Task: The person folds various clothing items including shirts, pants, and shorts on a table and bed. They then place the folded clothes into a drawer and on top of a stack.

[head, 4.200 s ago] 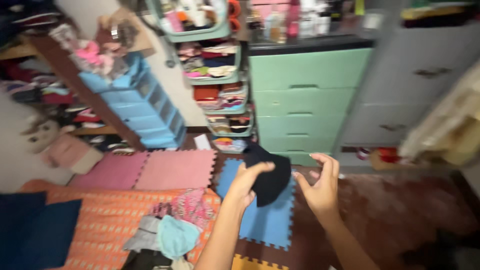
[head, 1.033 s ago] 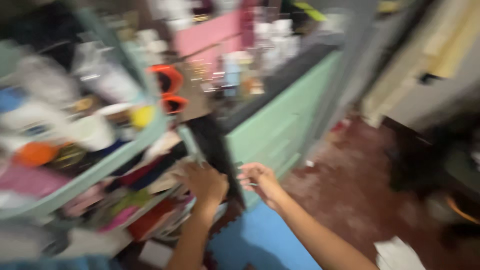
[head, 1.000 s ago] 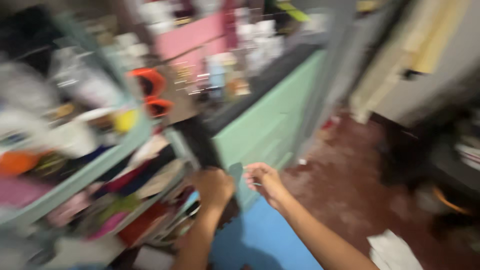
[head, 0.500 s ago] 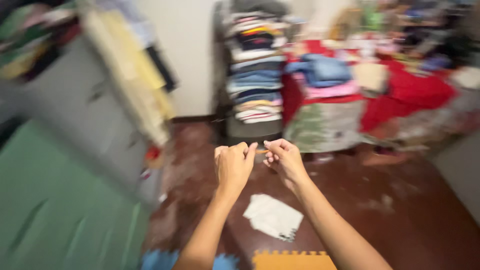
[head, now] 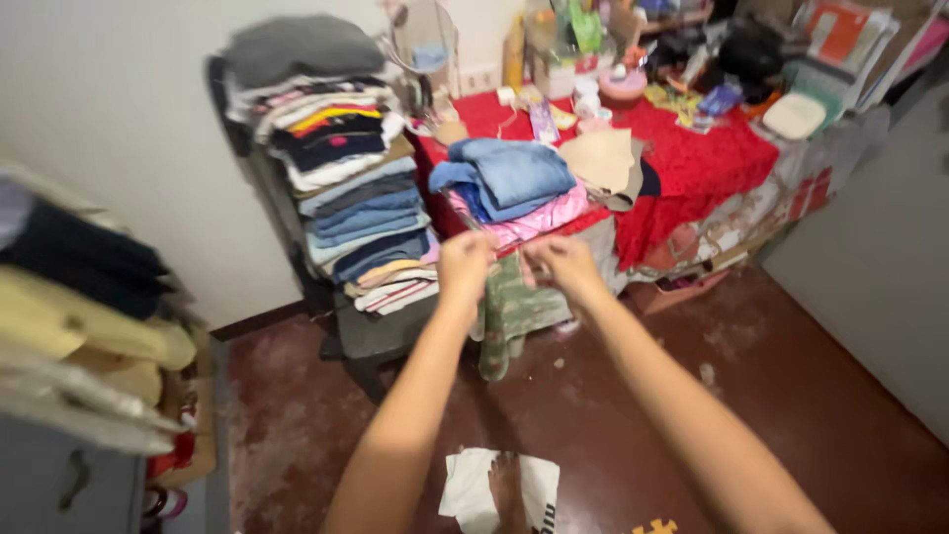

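My left hand (head: pixel 465 265) and my right hand (head: pixel 557 263) are stretched out in front of me at chest height, a small gap between them. Both have their fingers curled shut and are blurred; I cannot see anything pinched in them. They hover in front of a pile of folded blue jeans (head: pixel 506 174) lying on pink cloth at the near edge of a table with a red cover (head: pixel 697 163). A green patterned cloth (head: pixel 512 314) hangs from the table edge just below my hands.
A tall stack of folded clothes (head: pixel 341 178) stands on a dark stool to the left. The table's back is crowded with small items. Clothes (head: pixel 84 307) hang at far left. On the dark red floor, my foot (head: pixel 507 488) stands on a white cloth (head: pixel 473 487).
My view swung from the shelves and green drawers round to the red table. The dark garment I held is no longer in my hands, which are now raised and closer to the table.
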